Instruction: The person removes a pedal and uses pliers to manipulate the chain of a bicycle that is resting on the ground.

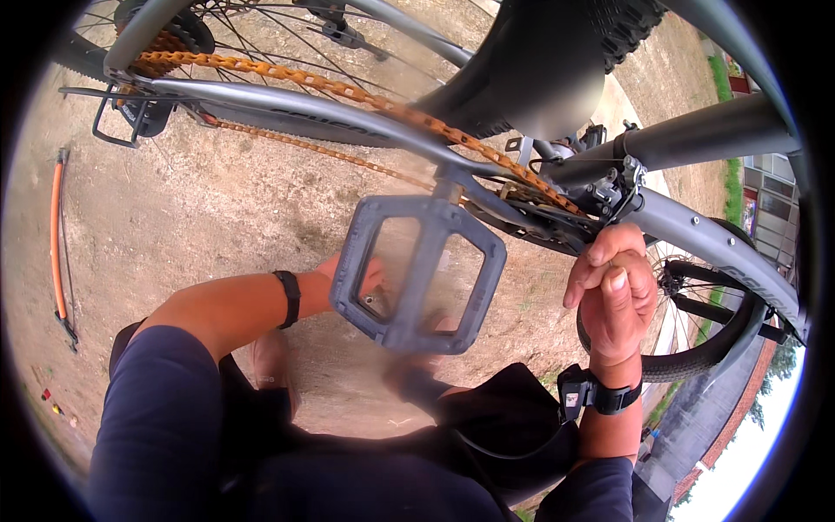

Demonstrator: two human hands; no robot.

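Observation:
A bicycle frame (696, 222) runs across the far side, with a rusty orange chain (348, 90) from the rear cassette (174, 43) to the chainrings. My right hand (619, 287) is closed in a pinch just below the front derailleur (622, 178). Whatever thin thing its fingers hold is too small to make out. A grey platform pedal (348, 252) stands large in the middle. Behind it, partly hidden, my left hand (370, 274) has its fingers curled, and a small metal piece (369, 299) shows beside them. I cannot make out what that piece belongs to.
An orange hacksaw (56, 235) lies on the dirt ground (200, 200) at the left. Some small red and yellow items (54, 404) lie farther down. The front wheel (670, 365) stands at the right, and a black fat tyre (622, 43) reaches in at the top.

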